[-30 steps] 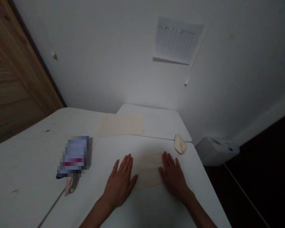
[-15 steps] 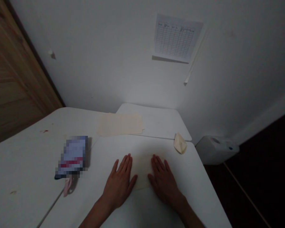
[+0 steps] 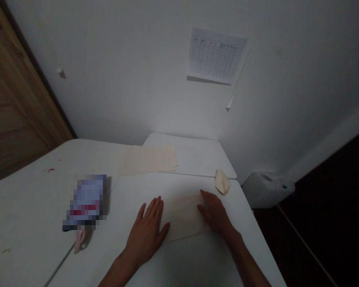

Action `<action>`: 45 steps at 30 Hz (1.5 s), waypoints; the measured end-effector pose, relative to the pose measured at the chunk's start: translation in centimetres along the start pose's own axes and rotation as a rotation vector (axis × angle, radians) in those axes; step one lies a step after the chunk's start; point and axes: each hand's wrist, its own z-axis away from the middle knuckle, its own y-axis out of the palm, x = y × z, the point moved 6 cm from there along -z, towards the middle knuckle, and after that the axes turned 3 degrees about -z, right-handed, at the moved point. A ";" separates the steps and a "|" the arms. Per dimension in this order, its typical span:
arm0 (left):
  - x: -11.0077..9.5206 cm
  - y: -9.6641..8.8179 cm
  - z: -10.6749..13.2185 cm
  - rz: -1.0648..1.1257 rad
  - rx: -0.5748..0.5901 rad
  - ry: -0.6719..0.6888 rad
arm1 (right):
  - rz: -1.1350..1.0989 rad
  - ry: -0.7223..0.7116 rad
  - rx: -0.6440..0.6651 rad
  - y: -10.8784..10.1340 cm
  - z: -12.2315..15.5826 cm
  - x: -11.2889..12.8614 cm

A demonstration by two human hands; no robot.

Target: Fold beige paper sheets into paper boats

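A thin cream sheet (image 3: 182,218), whether paper or cloth I cannot tell, lies flat on the white table in front of me. My left hand (image 3: 148,227) rests on its left end, fingers stretched forward and thumb out to the side. At the right end is my right hand (image 3: 214,211), turned inward, its fingers bent and the thumb apart from them over the sheet. Beyond that hand sits a small folded cream piece (image 3: 222,183). Farther back, a stack of similar cream sheets (image 3: 149,159) lies partly on a white board.
A blurred blue-and-red item with a pink strap (image 3: 80,239) lies on the white table (image 3: 116,247) at left. The white board (image 3: 194,155) stands against the wall. A printed chart (image 3: 214,57) hangs above. Right of the table is a white plastic jug (image 3: 267,191).
My right hand has shifted outward from lying flat and now bends at the sheet's right end, uncovering more of it. My left hand stays on the left end. The view has tilted slightly.
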 end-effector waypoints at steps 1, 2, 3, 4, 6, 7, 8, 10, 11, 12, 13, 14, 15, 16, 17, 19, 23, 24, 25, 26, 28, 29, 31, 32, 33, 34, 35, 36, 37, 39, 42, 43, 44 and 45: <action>0.1 0.0 -0.1 0.007 0.005 0.000 | -0.011 -0.008 0.007 -0.1 -0.5 -0.1; 0.2 0.0 -0.1 0.015 0.013 0.002 | -0.015 -0.017 0.022 -0.2 -1.0 0.0; 0.2 0.0 -0.2 0.025 0.022 0.007 | -0.017 -0.024 0.036 -0.4 -1.5 0.0; 0.3 -0.1 -0.3 0.036 0.032 0.013 | -0.017 -0.033 0.055 -0.5 -1.9 0.2; 0.4 -0.2 -0.5 0.058 0.049 0.023 | -0.015 -0.048 0.102 -0.8 -2.5 0.5; 0.4 -0.3 -0.7 0.069 0.057 0.024 | -0.011 -0.053 0.132 -1.0 -2.7 0.7; 0.5 -0.4 -0.8 0.079 0.066 0.024 | -0.007 -0.057 0.158 -1.1 -2.9 0.8; 0.5 -0.6 -1.1 0.097 0.083 0.017 | -0.006 -0.063 0.195 -1.3 -3.2 1.0; 0.6 -0.8 -1.2 0.106 0.089 0.015 | -0.011 -0.067 0.202 -1.4 -3.4 1.1; 0.6 -0.9 -1.4 0.117 0.093 0.013 | -0.023 -0.072 0.202 -1.5 -3.5 1.1; 0.6 -1.0 -1.6 0.131 0.094 0.013 | -0.047 -0.074 0.189 -1.6 -3.6 1.0; 0.6 -1.2 -1.8 0.148 0.091 0.015 | -0.089 -0.069 0.163 -1.7 -3.6 0.9; 0.7 -1.3 -2.0 0.169 0.085 0.015 | -0.146 -0.056 0.131 -1.7 -3.7 0.7; 0.8 -1.3 -2.2 0.193 0.075 0.013 | -0.206 -0.039 0.100 -1.7 -3.7 0.4; 0.9 -1.3 -2.5 0.221 0.058 0.003 | -0.262 -0.017 0.072 -1.7 -3.6 0.1; 1.5 -1.0 -3.1 0.290 0.012 -0.040 | -0.348 0.026 0.038 -1.4 -3.5 -0.6; 2.9 0.2 -5.0 0.489 -0.096 -0.202 | -0.675 0.153 -0.123 -1.2 -3.1 -2.4; 3.3 0.6 -5.5 0.562 -0.108 -0.276 | -0.741 0.180 -0.162 -1.2 -3.0 -2.8; 3.7 1.0 -6.0 0.652 -0.104 -0.360 | -0.781 0.200 -0.194 -1.1 -3.0 -3.1; 3.9 1.4 -6.4 0.761 -0.102 -0.436 | -0.800 0.215 -0.219 -1.1 -2.9 -3.3; 3.7 1.9 -7.0 0.991 -0.070 -0.501 | -0.828 0.239 -0.261 -1.1 -2.8 -3.5; 3.4 2.0 -7.2 1.097 -0.042 -0.499 | -0.844 0.250 -0.279 -1.1 -2.8 -3.5; 2.7 1.9 -7.4 1.236 -0.010 -0.474 | -0.868 0.265 -0.302 -1.0 -2.6 -3.3; 2.6 1.7 -7.3 1.266 -0.011 -0.469 | -0.884 0.266 -0.308 -0.9 -2.6 -3.1; 2.6 1.5 -7.1 1.268 -0.026 -0.475 | -0.912 0.261 -0.310 -0.7 -2.5 -2.8; 2.8 1.4 -6.9 1.253 -0.050 -0.489 | -0.952 0.250 -0.310 -0.6 -2.4 -2.5; 2.9 1.2 -6.7 1.233 -0.076 -0.507 | -0.999 0.233 -0.307 -0.4 -2.4 -2.1; 3.0 1.1 -6.5 1.211 -0.102 -0.526 | -1.045 0.214 -0.298 -0.2 -2.4 -1.8; 3.1 0.9 -6.3 1.195 -0.124 -0.543 | -1.080 0.197 -0.284 0.0 -2.4 -1.4; 3.1 0.7 -6.1 1.192 -0.159 -0.566 | -1.083 0.188 -0.260 0.3 -2.3 -0.9; 2.7 0.7 -5.9 1.212 -0.151 -0.566 | -0.997 0.222 -0.282 0.6 -2.1 -0.5; 2.6 0.7 -5.9 1.220 -0.140 -0.558 | -0.966 0.235 -0.301 0.5 -2.0 -0.5; 2.4 0.7 -5.9 1.233 -0.128 -0.547 | -0.940 0.243 -0.317 0.4 -1.9 -0.4; 2.3 0.8 -6.0 1.256 -0.116 -0.535 | -0.919 0.245 -0.328 0.3 -1.9 -0.4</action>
